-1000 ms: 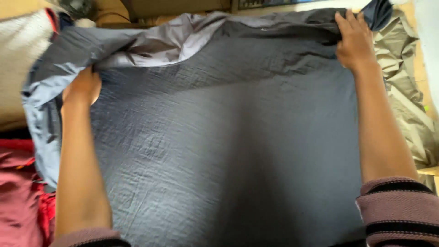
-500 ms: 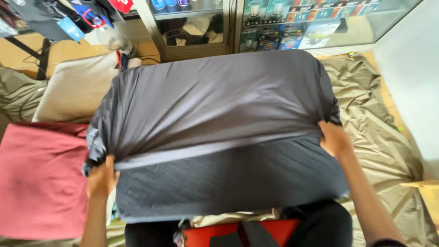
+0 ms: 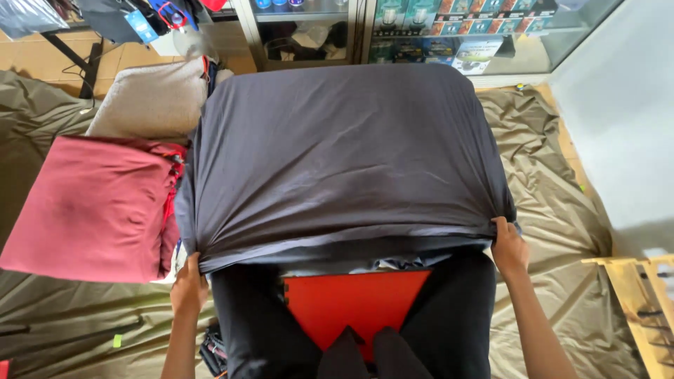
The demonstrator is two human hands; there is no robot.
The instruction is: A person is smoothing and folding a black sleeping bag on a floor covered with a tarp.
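Pinching the near corners of a dark grey cloth (image 3: 337, 147), the left hand (image 3: 188, 286) and right hand (image 3: 509, 247) keep it spread over the floor sheet (image 3: 562, 210), above a red board (image 3: 351, 305). Looks like a light grip, so a corner could slip and bunch. Half a second ago the fold sat higher; now it's pulled nearer and flatter.

Row of small teal-and-orange boxes (image 3: 449, 8) on glass cabinet shelf, top centre. Below, larger flat box (image 3: 472, 57), possibly blue-white. Blue tag (image 3: 142, 27) hanging top left.
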